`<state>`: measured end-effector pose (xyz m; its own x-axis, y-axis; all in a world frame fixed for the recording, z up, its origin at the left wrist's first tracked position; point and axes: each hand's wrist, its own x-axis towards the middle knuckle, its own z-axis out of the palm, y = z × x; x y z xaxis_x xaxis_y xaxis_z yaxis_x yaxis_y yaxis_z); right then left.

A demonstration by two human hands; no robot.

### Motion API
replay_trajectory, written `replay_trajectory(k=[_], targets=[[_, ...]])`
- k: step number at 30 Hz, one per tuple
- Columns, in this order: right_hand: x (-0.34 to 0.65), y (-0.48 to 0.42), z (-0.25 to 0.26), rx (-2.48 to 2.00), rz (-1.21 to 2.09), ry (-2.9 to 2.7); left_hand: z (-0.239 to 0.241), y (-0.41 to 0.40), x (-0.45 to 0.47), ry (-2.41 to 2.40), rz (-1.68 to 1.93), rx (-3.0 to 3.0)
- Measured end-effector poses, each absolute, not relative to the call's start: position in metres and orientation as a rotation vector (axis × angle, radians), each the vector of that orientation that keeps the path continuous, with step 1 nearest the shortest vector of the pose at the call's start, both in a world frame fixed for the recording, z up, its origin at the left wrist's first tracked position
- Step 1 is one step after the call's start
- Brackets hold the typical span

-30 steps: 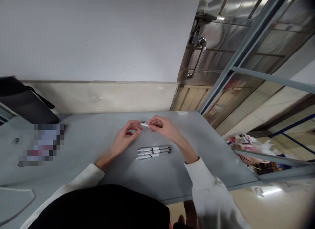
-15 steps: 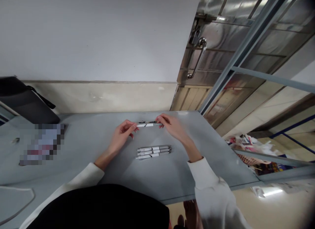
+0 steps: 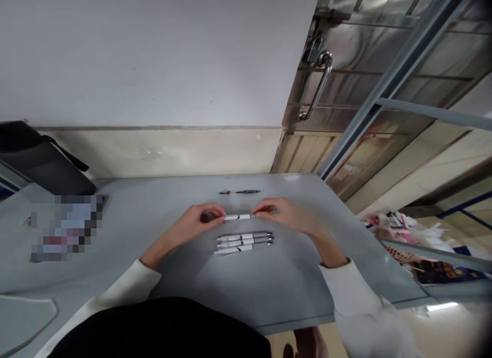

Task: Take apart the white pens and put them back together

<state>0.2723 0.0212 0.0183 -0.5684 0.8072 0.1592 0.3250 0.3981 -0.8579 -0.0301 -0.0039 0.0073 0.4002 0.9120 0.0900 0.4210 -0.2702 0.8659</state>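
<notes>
Both hands hold one white pen (image 3: 237, 217) level just above the grey table (image 3: 249, 281). My left hand (image 3: 197, 223) pinches its left end, my right hand (image 3: 286, 214) pinches its right end. Right below it lie three white pens (image 3: 244, 242) side by side in a row. A thin dark pen refill (image 3: 240, 192) lies alone on the table farther back, apart from both hands.
A black bag (image 3: 42, 163) sits at the back left corner, with a blurred flat item (image 3: 65, 227) in front of it. A metal door with a handle (image 3: 319, 88) stands at the right. Cluttered packages (image 3: 407, 245) lie beyond the table's right edge.
The hands drew apart along the pen, then brought it nearer, down toward the row of three. The dark refill now lies on the table behind them.
</notes>
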Motion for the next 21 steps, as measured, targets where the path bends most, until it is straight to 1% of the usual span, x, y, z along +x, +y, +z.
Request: replay_trajectory(k=[9, 17, 21], targets=[[0.2744, 0.0179, 0.0145, -0.989, 1.173, -2.216, 0.0095, -0.0079, -0.0316, 1.143, 0.672, 1.989], [0.276, 0.0155, 0.0154, -0.926, 1.204, -2.251, 0.0099, -0.0067, -0.0379, 1.026, 0.601, 2.063], [0.2748, 0.0144, 0.0215, -0.987, 1.215, -2.341, 0.0118, -0.0063, -0.0401, 0.995, 0.528, 2.09]])
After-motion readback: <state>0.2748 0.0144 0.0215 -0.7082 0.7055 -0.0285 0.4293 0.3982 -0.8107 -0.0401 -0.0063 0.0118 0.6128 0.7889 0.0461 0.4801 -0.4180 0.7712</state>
